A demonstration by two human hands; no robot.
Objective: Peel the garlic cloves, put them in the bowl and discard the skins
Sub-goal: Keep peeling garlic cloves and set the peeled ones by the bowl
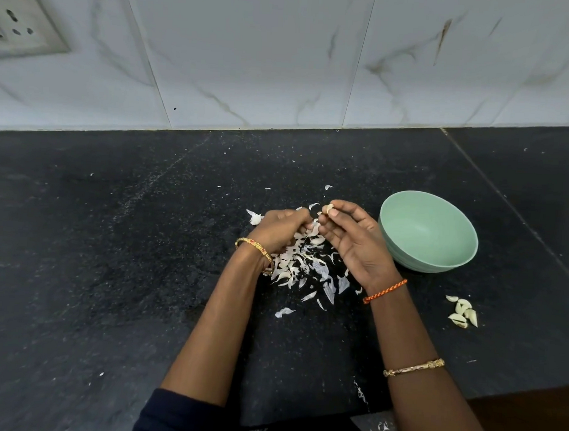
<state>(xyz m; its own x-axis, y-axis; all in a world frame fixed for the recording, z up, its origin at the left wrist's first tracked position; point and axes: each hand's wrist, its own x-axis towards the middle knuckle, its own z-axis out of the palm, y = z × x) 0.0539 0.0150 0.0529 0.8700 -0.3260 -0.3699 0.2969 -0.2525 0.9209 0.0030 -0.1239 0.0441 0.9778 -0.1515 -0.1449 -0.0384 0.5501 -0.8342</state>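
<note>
The right hand (pixel 350 237) is up off the dark surface (pixel 112 240), with its palm turned toward the camera. Its thumb and first finger pinch a small garlic clove (pixel 328 208) at the fingertips, and the other fingers curl in loosely. The left hand (pixel 281 230) is just beside it, at 9 o'clock from the right hand. Its fingers are curled down tight, with the tips close to the right hand's fingers. I cannot tell if it holds a bit of skin or only touches the pile.

Under and between both hands lies a pile of white garlic skins (pixel 307 268), spread out toward 6 o'clock. A green bowl (pixel 432 234) sits at 3 o'clock from the right hand, very near it. Nothing shows inside it. A small group of peeled cloves (pixel 463 312) lies on the surface at 5 o'clock from the bowl, apart from the skins.

Behind the surface, at 12 o'clock, stands a white tiled wall (pixel 283 68).
</note>
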